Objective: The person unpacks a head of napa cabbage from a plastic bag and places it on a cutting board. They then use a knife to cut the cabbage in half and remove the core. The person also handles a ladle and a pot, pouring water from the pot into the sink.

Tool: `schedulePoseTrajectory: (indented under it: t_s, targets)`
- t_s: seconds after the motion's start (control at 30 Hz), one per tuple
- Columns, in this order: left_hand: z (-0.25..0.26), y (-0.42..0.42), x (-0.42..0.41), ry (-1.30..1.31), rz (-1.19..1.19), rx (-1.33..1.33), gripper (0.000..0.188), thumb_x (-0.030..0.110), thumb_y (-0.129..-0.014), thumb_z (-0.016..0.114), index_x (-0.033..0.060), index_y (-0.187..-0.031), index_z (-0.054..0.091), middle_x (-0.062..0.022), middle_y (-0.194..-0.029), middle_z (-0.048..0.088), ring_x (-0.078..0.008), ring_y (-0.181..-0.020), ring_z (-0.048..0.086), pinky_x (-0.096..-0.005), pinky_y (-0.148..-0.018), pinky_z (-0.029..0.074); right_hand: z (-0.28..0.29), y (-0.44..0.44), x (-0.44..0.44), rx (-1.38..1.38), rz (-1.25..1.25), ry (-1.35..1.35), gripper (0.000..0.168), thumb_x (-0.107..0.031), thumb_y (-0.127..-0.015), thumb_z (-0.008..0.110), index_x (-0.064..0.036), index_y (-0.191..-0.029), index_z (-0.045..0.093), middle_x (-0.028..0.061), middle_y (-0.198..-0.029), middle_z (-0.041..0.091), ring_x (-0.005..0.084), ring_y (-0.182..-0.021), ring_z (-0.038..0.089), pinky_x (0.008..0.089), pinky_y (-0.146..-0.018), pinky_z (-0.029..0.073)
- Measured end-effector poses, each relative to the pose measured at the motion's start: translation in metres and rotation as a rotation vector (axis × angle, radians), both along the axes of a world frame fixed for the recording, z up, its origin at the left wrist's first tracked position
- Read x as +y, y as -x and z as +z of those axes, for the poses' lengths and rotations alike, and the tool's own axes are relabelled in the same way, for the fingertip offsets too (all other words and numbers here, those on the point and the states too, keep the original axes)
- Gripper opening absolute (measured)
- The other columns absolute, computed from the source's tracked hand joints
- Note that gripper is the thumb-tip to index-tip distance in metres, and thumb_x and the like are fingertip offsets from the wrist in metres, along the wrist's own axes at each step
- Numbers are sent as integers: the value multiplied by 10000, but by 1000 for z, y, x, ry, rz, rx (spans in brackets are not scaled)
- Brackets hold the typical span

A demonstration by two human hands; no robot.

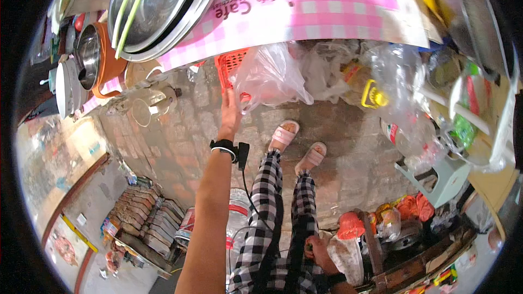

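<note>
My left hand [231, 111] reaches forward with straight fingers at the near left corner of a red perforated plastic basket [233, 62]. Its thumb side is partly hidden, so whether it grips the rim cannot be told. Over the basket's right part lies a thin translucent plastic bag [273, 74], its handles hanging towards my feet. The basket sits below the edge of a table with a pink-and-white checked cover [318, 16]. Low beside my thigh, my right hand [315, 249] hangs with curled fingers; nothing shows in it.
Large steel basins [159, 12] with green stalks stand on the table, near an orange pot [104, 53]. A clear plastic jug [153, 106] lies on the brick floor [196, 130]. Plastic bottles [398, 134] and a pale plastic stool [447, 179] crowd the right. Stacked bricks [141, 212] stand behind left.
</note>
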State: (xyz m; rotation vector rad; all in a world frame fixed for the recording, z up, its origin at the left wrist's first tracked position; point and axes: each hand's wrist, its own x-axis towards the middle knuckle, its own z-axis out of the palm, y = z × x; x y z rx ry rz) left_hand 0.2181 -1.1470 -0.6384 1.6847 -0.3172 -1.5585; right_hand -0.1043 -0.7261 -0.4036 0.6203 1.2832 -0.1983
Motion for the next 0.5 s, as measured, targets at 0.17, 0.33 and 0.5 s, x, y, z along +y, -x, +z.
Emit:
schedulePoseTrajectory:
  t_s: [0.17,0.33,0.5]
  targets:
    - [-46,-15,18,-100,224,303,584,459,-949,401,85,-1386,298,-117,-1307,439,-269,-1145,498,-455,-924,450,-33,31,28,-80,-178,-109,330,-355,-977,380,-53,-890,480,99,-689,457,153,-437,300,303,-405,265]
    - [-88,74,-31,-41,59,191,363,215,-915,541,58,-1222,427,-97,-1109,530,-234,-976,578,-405,-749,541,-11,23,-29,-29,-13,32,325,-362,-973,379,-80,-870,502,80,-620,427,146,-374,288,303,-359,250]
    - [-168,30,-23,-181,364,-595,327,151,-859,584,47,-1140,452,-86,-948,568,-224,-867,599,-365,-691,532,-12,25,-29,40,29,40,290,-327,-969,370,-138,-829,540,13,-483,307,135,-346,283,274,-353,262]
